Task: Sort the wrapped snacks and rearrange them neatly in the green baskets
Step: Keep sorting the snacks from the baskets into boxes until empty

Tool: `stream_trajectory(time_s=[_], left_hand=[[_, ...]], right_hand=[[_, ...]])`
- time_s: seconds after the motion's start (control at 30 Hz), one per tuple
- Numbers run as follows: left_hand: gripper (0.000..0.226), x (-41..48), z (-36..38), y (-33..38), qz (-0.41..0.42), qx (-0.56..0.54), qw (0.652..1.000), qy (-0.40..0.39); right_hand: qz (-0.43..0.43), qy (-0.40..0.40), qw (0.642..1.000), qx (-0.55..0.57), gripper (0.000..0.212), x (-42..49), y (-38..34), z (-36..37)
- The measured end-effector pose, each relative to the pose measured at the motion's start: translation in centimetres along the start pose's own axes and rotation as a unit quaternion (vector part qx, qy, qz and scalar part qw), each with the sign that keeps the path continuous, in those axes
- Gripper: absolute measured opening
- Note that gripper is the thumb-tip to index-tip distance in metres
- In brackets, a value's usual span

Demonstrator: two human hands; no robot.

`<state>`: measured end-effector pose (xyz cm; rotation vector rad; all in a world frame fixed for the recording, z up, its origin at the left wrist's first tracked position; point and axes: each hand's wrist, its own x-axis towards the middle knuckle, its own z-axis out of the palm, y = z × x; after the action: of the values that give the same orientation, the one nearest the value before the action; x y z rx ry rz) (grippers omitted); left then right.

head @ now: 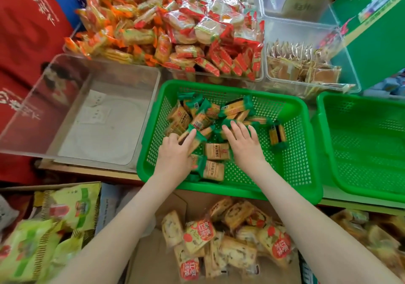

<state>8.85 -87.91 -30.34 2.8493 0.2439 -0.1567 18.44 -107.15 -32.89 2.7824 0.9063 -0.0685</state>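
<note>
Now both hands are inside the middle green basket (230,190): the right hand (245,148) is spread flat on the jumbled green-ended snack packs (206,117), while the left hand (173,158) lays straight fingers along one pack (194,140), grip unclear. Best to square the packs label-up in rows from the near edge

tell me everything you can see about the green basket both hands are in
The green basket is rectangular plastic, with perforated walls and floor and a solid rolled rim. It sits level, between a clear bin on one side and a second green basket on the other. Jumbled wrapped snacks with green ends lie mostly toward its left. The left hand and right hand reach in onto the packets.
</note>
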Motion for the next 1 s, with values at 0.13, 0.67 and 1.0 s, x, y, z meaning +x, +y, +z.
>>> stream_trajectory(time_s=[0.13, 0.67, 1.0], left_hand=[[0.073, -1.4, 0.3, -1.0, 0.003, -0.052, 0.998, 0.045], [0.078, -6.6, -0.5, 2.9, -0.047, -0.149, 0.976, 0.150], [0.078, -11.6, 0.7, 16.9, 0.077, -0.167, 0.978, 0.096]], right_hand=[[-0.013, -0.046, 0.987, -0.155, 0.094, 0.4, 1.0, 0.8], [0.101, 0.080, 0.992, -0.020, 0.079, -5.6, 2.9, -2.4], [0.102, 0.227, 0.965, 0.077, 0.075, -19.9, 10.0, -5.3]])
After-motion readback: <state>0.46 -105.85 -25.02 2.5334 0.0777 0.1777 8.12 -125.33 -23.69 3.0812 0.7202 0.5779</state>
